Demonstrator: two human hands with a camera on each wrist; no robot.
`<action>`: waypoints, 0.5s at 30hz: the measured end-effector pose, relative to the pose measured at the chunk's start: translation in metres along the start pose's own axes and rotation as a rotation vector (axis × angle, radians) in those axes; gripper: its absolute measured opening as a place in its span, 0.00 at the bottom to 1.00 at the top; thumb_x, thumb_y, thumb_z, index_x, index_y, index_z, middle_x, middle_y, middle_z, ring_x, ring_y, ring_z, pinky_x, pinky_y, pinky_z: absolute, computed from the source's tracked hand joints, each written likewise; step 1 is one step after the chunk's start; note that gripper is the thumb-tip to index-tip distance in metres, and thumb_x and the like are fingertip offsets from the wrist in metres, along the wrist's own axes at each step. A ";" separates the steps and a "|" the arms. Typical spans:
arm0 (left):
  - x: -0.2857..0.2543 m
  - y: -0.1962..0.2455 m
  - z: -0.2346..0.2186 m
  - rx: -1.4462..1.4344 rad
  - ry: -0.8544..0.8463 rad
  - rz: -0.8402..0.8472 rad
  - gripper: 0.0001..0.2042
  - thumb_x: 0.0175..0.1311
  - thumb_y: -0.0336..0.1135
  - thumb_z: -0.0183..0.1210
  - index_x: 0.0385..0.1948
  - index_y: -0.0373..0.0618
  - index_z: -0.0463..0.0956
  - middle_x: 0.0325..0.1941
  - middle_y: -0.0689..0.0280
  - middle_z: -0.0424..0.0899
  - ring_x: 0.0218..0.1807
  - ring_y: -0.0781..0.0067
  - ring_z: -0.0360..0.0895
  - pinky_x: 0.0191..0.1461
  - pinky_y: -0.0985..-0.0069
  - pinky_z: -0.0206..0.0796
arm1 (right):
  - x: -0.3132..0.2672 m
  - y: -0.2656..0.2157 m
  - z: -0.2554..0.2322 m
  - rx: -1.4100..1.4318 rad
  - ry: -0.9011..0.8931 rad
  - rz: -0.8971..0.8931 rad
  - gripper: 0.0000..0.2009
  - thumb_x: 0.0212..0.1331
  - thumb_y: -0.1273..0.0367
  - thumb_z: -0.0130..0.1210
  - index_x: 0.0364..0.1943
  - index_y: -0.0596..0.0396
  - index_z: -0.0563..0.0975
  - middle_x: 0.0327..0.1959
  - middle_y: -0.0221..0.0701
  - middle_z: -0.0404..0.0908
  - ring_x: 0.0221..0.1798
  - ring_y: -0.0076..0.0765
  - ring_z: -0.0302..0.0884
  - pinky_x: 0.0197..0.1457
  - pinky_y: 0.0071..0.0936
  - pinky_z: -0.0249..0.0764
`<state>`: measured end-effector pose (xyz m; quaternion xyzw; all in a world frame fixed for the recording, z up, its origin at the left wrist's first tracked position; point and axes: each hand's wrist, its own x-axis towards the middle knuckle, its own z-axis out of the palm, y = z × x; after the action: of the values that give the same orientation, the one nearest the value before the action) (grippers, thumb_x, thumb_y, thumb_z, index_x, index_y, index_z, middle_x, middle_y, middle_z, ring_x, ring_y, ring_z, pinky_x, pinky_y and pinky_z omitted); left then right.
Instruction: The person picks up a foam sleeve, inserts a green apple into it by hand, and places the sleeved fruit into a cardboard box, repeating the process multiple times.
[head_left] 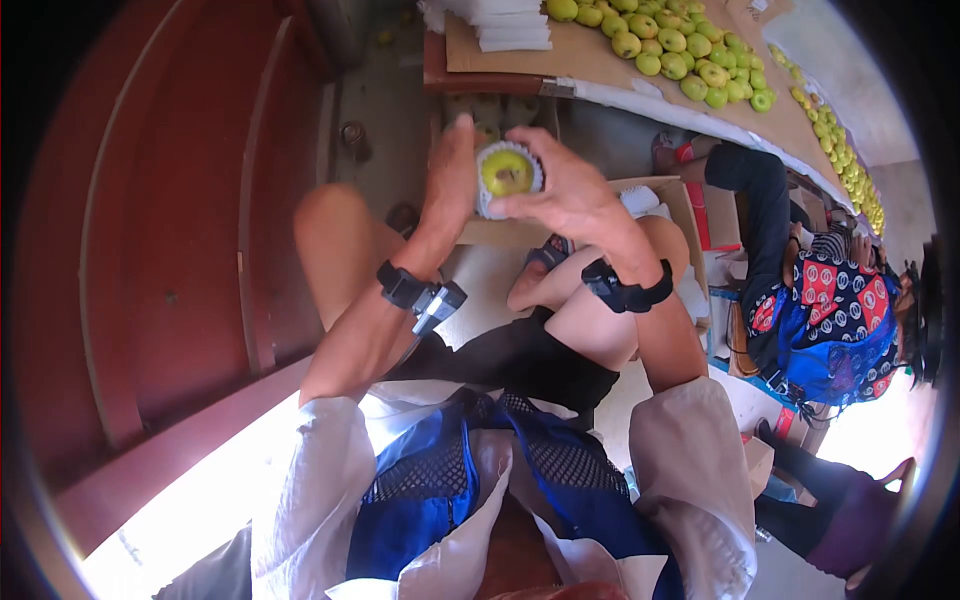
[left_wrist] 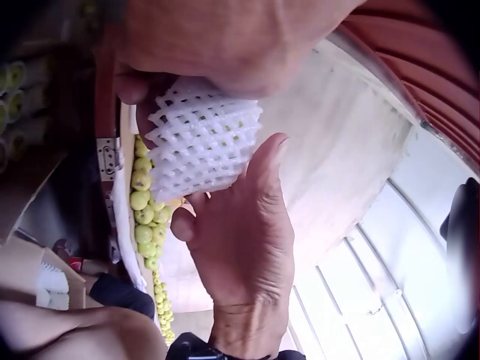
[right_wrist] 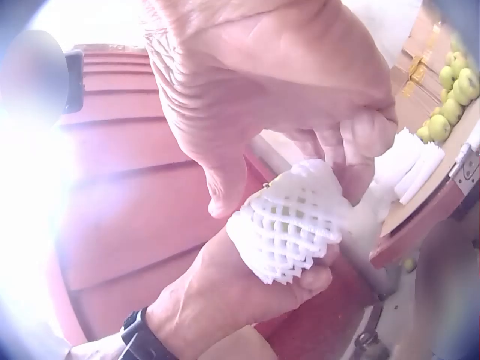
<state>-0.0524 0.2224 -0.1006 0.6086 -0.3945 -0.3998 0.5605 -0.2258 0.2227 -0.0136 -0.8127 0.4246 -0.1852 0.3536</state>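
A green apple (head_left: pixel 508 172) sits in a white foam net, its top showing in the head view. My left hand (head_left: pixel 452 185) is against the net's left side; in the right wrist view this hand (right_wrist: pixel 232 277) supports the net (right_wrist: pixel 289 225) from below, fingers curled at its far edge. My right hand (head_left: pixel 570 195) curves round the other side, thumb low and fingers high. In the left wrist view the right hand (left_wrist: pixel 244 244) meets the lower edge of the net (left_wrist: pixel 202 142), with part of its fingers hidden. The left hand (left_wrist: pixel 225 41) covers the net's top there.
Many green apples (head_left: pixel 672 42) and white foam nets (head_left: pixel 515 25) lie on a cardboard-covered table ahead. Below it is an open carton (head_left: pixel 685 205). A red panelled surface (head_left: pixel 190 200) stands at the left. Another person in a patterned top (head_left: pixel 835 310) is at the right.
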 end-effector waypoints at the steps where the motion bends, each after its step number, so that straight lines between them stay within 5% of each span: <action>1: -0.012 -0.008 0.000 0.031 -0.015 -0.055 0.31 0.78 0.58 0.37 0.45 0.33 0.78 0.44 0.51 0.83 0.48 0.57 0.80 0.57 0.63 0.69 | -0.008 0.000 0.005 -0.070 -0.041 0.012 0.43 0.48 0.58 0.75 0.68 0.57 0.66 0.62 0.45 0.75 0.62 0.50 0.76 0.66 0.37 0.71; 2: -0.021 -0.015 -0.003 0.001 -0.075 -0.117 0.34 0.77 0.64 0.39 0.51 0.35 0.76 0.47 0.57 0.83 0.48 0.67 0.80 0.55 0.72 0.71 | -0.016 0.010 0.015 -0.066 -0.082 0.003 0.44 0.46 0.56 0.76 0.68 0.54 0.65 0.65 0.47 0.72 0.67 0.56 0.72 0.68 0.40 0.69; 5: -0.039 -0.043 -0.006 0.107 -0.131 -0.246 0.33 0.77 0.62 0.39 0.51 0.34 0.76 0.47 0.55 0.83 0.48 0.65 0.80 0.56 0.70 0.71 | -0.037 0.018 0.035 -0.062 -0.153 0.080 0.44 0.46 0.56 0.76 0.69 0.51 0.65 0.67 0.45 0.70 0.69 0.55 0.70 0.69 0.41 0.68; 9: -0.056 -0.068 0.000 0.249 -0.125 -0.215 0.37 0.76 0.66 0.37 0.51 0.32 0.76 0.47 0.51 0.84 0.49 0.62 0.81 0.58 0.66 0.70 | -0.055 0.037 0.057 0.004 -0.137 0.072 0.39 0.48 0.56 0.72 0.66 0.43 0.67 0.65 0.47 0.70 0.61 0.60 0.76 0.64 0.46 0.72; 12: -0.067 -0.058 0.002 0.275 -0.116 -0.214 0.38 0.75 0.65 0.37 0.52 0.29 0.75 0.49 0.40 0.83 0.58 0.42 0.79 0.63 0.59 0.67 | -0.062 0.030 0.056 0.011 -0.146 0.166 0.36 0.48 0.58 0.70 0.64 0.43 0.69 0.63 0.45 0.72 0.60 0.59 0.76 0.63 0.45 0.73; 15: -0.068 -0.052 -0.002 0.335 -0.119 -0.127 0.36 0.76 0.65 0.37 0.54 0.31 0.72 0.48 0.43 0.83 0.55 0.50 0.82 0.55 0.63 0.71 | -0.062 0.039 0.049 0.032 -0.055 0.058 0.33 0.48 0.59 0.68 0.62 0.44 0.71 0.59 0.44 0.75 0.60 0.58 0.76 0.63 0.43 0.73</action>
<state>-0.0737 0.2900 -0.1490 0.6924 -0.4487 -0.3983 0.4008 -0.2531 0.2794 -0.0754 -0.7991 0.4351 -0.1593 0.3831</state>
